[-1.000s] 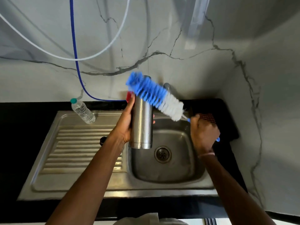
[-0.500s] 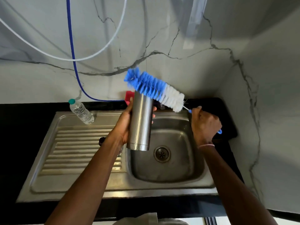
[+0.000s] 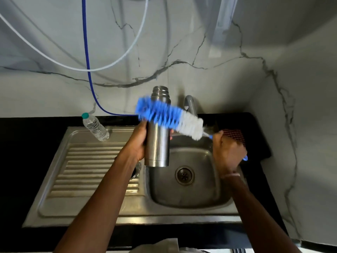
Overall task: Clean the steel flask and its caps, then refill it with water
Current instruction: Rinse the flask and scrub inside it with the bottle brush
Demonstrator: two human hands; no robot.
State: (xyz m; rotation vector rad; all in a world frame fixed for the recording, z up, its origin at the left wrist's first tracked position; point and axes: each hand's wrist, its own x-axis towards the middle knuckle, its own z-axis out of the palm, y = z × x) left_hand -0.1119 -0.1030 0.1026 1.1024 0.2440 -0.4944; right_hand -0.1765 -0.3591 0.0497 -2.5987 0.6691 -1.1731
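Fingers of the left hand [image 3: 140,143] wrapped the flask [image 3: 157,143], upright, mouth up. Right hand [image 3: 228,152] clenched the brush [image 3: 171,116], slanted across it.

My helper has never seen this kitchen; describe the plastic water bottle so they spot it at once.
Find the steel sink set in the black counter. At the back left corner of its ribbed drainboard sits a small plastic bottle. It alone is see-through with a teal cap, unlike the steel flask the left hand grips.
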